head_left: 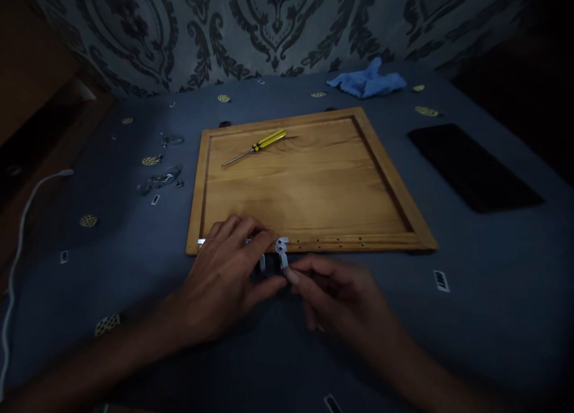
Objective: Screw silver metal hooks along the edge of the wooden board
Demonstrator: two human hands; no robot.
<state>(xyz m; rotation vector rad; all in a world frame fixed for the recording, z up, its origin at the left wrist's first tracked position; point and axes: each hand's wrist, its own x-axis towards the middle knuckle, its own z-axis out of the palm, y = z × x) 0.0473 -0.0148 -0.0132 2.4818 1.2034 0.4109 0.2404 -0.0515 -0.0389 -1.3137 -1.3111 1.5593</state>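
A framed wooden panel lies flat, with a row of small dark holes along its near edge. Against that edge is a small metal hook, its plate on the wood and its bent arm hanging over the side. My right hand pinches the hook's lower end between thumb and fingers. My left hand rests across the near left edge, fingers spread over the wood and thumb apart, its index fingertip close to the hook plate. Another metal hook shows beside the left thumb; more bright metal is partly hidden under this hand.
On the panel lies a yellow-handled screwdriver. Several loose metal hooks and small parts sit on the blue patterned cloth to the left. A crumpled blue rag is at the back, a black rectangular slab at right, a white cable at left.
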